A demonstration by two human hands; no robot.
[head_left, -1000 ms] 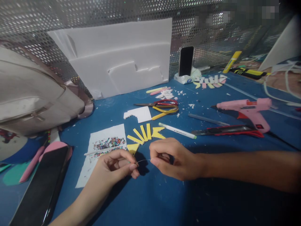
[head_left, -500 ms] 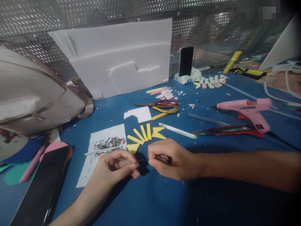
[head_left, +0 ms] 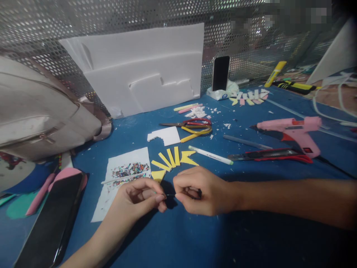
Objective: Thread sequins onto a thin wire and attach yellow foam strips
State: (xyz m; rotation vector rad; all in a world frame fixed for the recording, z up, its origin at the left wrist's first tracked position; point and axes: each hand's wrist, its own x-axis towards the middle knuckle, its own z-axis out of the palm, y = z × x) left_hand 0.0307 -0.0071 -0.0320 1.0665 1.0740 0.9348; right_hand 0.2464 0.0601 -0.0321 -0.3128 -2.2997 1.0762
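Observation:
Low over the blue table, my left hand (head_left: 141,194) pinches one end of a thin pale strand (head_left: 170,195) between thumb and forefinger. Its other end runs into the closed fingers of my right hand (head_left: 203,191). The strand looks straight across the short gap; its material is too fine to make out. Beyond the hands lie yellow foam-like strips (head_left: 169,158) in a fan, with a yellow pointed piece (head_left: 189,158) beside them. Partly behind my left hand is a white paper sheet (head_left: 111,163) strewn with shiny coloured bits (head_left: 131,169).
A pink glue gun (head_left: 295,128), a utility knife (head_left: 267,154), a white marker (head_left: 210,155) and scissors (head_left: 196,126) lie farther back. At left are a dark phone (head_left: 51,219) and a pale bag (head_left: 47,108). A white foam board (head_left: 145,63) leans against the perforated metal panel.
The strand between my hands has gone from curved to straight. My right hand has shifted very slightly left; my left hand stays in place.

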